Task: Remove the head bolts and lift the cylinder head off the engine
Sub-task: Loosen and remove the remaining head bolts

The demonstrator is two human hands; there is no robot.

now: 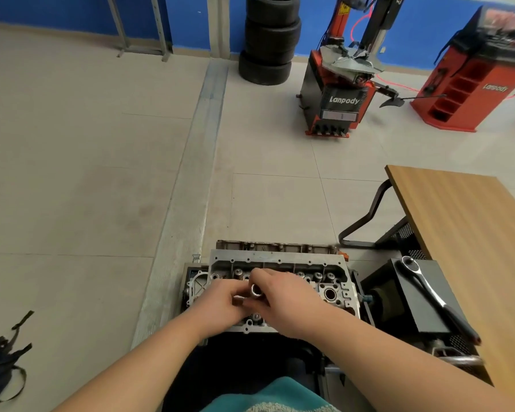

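Looking down at the cylinder head (pixel 280 263), which sits on the engine right in front of me, low in the view, valve springs showing along its far row. Both my hands meet over its middle. My right hand (pixel 283 301) has its fingers curled round a shiny metal socket (pixel 255 290), open end facing up. My left hand (pixel 220 304) is curled in against it too, pinching something small and silvery just beside the socket; can't tell exactly what it is. A ratchet wrench (pixel 428 292) lies on a black box (pixel 414 307) to the right, near the wooden table (pixel 464 221). Stacked tires (pixel 269 40) and a red tire machine (pixel 339 93) stand well back on the floor.
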